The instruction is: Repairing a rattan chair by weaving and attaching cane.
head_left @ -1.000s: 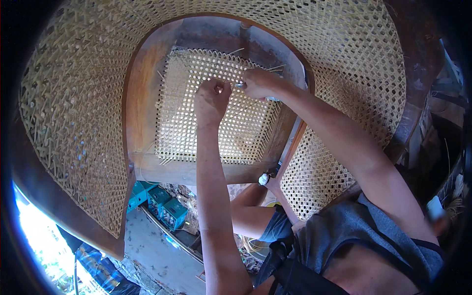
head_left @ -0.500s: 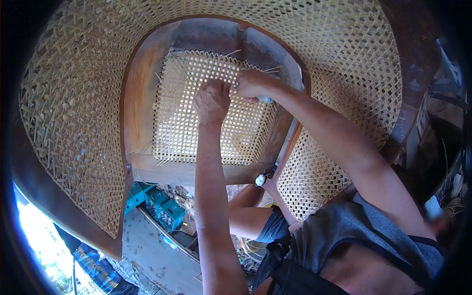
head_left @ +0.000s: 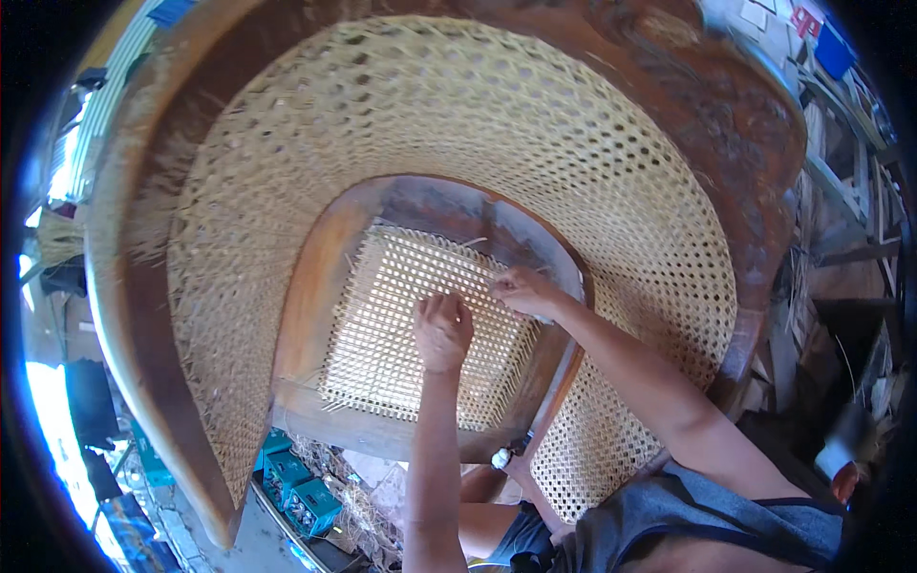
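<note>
A woven cane seat panel (head_left: 392, 315) with a grid of small holes lies inside the wooden seat frame (head_left: 310, 286) of a curved chair. My left hand (head_left: 443, 331) rests over the middle of the panel, its fingers curled in; whether a strand is in them is hidden. To its right, my right hand (head_left: 523, 291) is pinched close by the panel's right edge. What its fingers hold is too small to tell. Something pale shows beneath that hand. Loose cane ends stick out along the panel's edges.
A cane-woven backrest (head_left: 458, 105) with a broad brown wooden rim (head_left: 735, 124) curves around the seat. Below left stand several teal crates (head_left: 310, 506). Stacked wood pieces (head_left: 841, 201) are at the far right.
The view has tilted, so the chair sits lower and more of its backrest and surroundings show. My right hand has shifted rightward, farther from the left, toward the panel's edge.
</note>
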### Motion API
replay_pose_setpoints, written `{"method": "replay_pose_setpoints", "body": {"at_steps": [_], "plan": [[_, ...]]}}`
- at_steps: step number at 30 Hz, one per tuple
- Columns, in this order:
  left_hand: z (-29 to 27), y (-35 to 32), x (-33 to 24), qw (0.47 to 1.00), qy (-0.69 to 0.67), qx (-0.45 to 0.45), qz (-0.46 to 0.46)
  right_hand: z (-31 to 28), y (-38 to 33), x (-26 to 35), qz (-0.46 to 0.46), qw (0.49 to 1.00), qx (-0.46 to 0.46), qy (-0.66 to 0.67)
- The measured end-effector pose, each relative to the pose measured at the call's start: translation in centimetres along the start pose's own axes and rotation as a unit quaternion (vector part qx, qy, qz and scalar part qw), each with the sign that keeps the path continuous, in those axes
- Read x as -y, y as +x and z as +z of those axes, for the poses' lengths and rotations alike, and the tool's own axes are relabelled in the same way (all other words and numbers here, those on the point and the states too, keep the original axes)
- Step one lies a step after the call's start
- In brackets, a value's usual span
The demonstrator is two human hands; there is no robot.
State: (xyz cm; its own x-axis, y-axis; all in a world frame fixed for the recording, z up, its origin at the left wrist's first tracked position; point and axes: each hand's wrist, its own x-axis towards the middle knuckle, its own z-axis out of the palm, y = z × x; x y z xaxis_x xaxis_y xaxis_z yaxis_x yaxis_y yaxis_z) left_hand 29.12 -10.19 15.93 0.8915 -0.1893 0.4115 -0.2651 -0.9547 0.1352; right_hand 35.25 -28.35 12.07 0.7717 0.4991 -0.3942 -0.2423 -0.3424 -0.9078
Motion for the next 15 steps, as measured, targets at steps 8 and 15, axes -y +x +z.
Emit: {"method": "replay_pose_setpoints", "body": {"at_steps": [8, 15], "plan": [[-0.6, 0.0, -0.1, 1.000, -0.003, 0.013, -0.025, -0.2, 0.0, -0.1, -0.067, 0.968, -0.119, -0.209], [0.9, 1.2, -2.6, 0.999, -0.026, 0.018, -0.038, -3.9, -1.2, -1.5, -0.107, 0.947, -0.155, -0.261]]}}
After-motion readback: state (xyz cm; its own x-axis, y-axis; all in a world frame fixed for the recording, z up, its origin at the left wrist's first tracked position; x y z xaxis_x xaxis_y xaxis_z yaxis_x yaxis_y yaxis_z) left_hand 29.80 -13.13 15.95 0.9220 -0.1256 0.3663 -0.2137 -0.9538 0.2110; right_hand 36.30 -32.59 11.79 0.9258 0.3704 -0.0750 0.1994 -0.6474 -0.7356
